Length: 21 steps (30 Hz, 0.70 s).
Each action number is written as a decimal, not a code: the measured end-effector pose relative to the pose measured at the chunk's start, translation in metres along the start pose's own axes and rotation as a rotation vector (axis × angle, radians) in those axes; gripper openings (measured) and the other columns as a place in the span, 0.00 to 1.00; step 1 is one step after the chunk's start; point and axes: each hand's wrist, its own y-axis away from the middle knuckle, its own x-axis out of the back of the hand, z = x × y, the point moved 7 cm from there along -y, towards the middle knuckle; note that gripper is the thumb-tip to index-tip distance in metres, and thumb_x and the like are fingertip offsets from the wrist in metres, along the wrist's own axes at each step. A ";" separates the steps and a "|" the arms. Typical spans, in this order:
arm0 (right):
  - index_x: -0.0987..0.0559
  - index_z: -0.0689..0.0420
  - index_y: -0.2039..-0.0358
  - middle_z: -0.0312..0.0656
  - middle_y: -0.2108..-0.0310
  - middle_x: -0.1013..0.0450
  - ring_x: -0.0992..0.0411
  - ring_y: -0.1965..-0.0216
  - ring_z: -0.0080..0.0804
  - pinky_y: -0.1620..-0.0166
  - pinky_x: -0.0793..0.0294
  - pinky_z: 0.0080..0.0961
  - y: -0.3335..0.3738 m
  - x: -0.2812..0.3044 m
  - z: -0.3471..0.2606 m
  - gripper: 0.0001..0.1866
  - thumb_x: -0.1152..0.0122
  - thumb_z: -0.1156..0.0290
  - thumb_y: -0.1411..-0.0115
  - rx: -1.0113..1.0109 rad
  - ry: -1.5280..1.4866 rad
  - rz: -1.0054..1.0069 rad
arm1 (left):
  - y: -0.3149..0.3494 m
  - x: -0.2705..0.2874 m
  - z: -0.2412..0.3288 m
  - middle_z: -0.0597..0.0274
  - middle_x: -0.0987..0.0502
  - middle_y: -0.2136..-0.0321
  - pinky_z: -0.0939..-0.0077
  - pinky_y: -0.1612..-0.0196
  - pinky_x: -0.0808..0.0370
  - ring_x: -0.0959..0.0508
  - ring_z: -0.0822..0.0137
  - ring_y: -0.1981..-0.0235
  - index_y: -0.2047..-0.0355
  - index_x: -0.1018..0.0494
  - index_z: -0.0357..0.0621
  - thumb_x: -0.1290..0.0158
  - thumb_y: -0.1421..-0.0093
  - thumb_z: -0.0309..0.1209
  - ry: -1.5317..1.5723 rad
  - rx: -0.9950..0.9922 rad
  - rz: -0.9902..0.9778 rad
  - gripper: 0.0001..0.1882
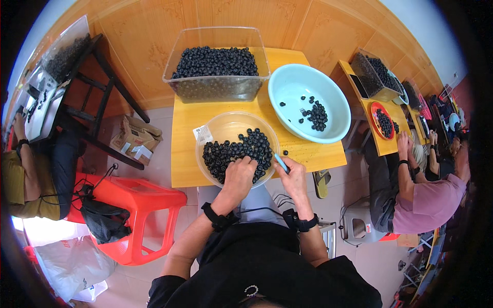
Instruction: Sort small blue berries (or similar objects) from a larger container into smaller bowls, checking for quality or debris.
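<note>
My left hand (240, 177) reaches into a clear round plastic bowl (211, 124) with its fingers bent down among small black round pieces (215, 155). Its fingertips are closed together; whatever they pinch is hidden. At the bowl's right rim, my right hand (294, 179) grips a light blue handled tool (281, 162), whose tip I cannot make out. One loose black piece (286, 152) lies on the table beside that tool. Farther right, a large pale blue basin (287, 84) has a small cluster of the same black pieces inside.
A clear rectangular tub (218, 90) full of black pieces stands at the back of the yellow wooden table (186, 167). Left of it are a red plastic stool (149, 197) and a cardboard box (136, 138). Other people sit at tables on both sides.
</note>
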 end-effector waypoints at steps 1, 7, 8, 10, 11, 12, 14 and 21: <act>0.21 0.60 0.67 0.47 0.80 0.27 0.30 0.80 0.34 0.74 0.32 0.27 0.001 0.000 -0.002 0.08 0.38 0.73 0.50 0.006 -0.010 0.004 | 0.000 -0.001 0.003 0.53 0.29 0.73 0.61 0.64 0.29 0.25 0.53 0.68 0.74 0.29 0.39 0.53 0.55 0.19 0.032 -0.062 -0.014 0.06; 0.21 0.60 0.68 0.47 0.79 0.27 0.29 0.80 0.34 0.74 0.32 0.26 0.002 -0.002 -0.001 0.08 0.38 0.73 0.50 -0.016 -0.008 -0.010 | 0.002 -0.003 -0.004 0.54 0.29 0.75 0.57 0.64 0.30 0.26 0.51 0.68 0.75 0.27 0.42 0.51 0.55 0.21 0.055 -0.035 0.017 0.06; 0.20 0.60 0.68 0.47 0.79 0.27 0.29 0.80 0.34 0.74 0.32 0.26 0.003 -0.003 -0.001 0.08 0.38 0.73 0.50 -0.012 -0.017 -0.012 | 0.002 -0.003 -0.004 0.54 0.29 0.75 0.57 0.64 0.30 0.26 0.51 0.68 0.75 0.27 0.42 0.51 0.55 0.21 0.055 -0.037 0.020 0.06; 0.20 0.60 0.68 0.47 0.79 0.27 0.29 0.80 0.34 0.74 0.32 0.26 0.003 -0.005 0.000 0.08 0.38 0.72 0.50 -0.016 -0.017 -0.017 | 0.001 -0.004 -0.004 0.54 0.29 0.75 0.57 0.65 0.30 0.26 0.51 0.68 0.75 0.28 0.42 0.50 0.55 0.20 0.068 -0.014 -0.012 0.06; 0.20 0.60 0.68 0.47 0.79 0.26 0.30 0.80 0.34 0.74 0.32 0.26 0.003 -0.006 0.000 0.08 0.38 0.72 0.50 -0.022 -0.018 -0.024 | 0.000 -0.004 -0.005 0.54 0.29 0.75 0.57 0.65 0.30 0.26 0.51 0.68 0.75 0.28 0.42 0.50 0.55 0.20 0.069 -0.013 -0.011 0.06; 0.20 0.60 0.68 0.47 0.79 0.26 0.30 0.80 0.34 0.74 0.32 0.26 0.003 -0.007 -0.001 0.08 0.38 0.72 0.50 -0.020 -0.017 -0.026 | 0.000 -0.004 -0.007 0.53 0.29 0.75 0.57 0.65 0.30 0.27 0.50 0.68 0.74 0.28 0.43 0.49 0.56 0.20 0.123 0.006 -0.011 0.07; 0.20 0.60 0.67 0.46 0.79 0.26 0.30 0.80 0.31 0.73 0.32 0.25 0.004 -0.009 0.000 0.09 0.38 0.73 0.50 -0.038 -0.031 -0.044 | 0.000 -0.004 -0.010 0.53 0.29 0.75 0.56 0.65 0.31 0.27 0.49 0.68 0.74 0.29 0.43 0.49 0.56 0.20 0.178 0.024 -0.009 0.07; 0.21 0.63 0.67 0.44 0.79 0.26 0.30 0.78 0.24 0.72 0.31 0.22 0.005 -0.001 -0.004 0.10 0.39 0.73 0.49 -0.062 -0.117 -0.012 | 0.002 0.011 -0.036 0.58 0.25 0.72 0.75 0.65 0.26 0.23 0.64 0.70 0.65 0.29 0.38 0.49 0.51 0.17 0.949 0.193 -0.033 0.11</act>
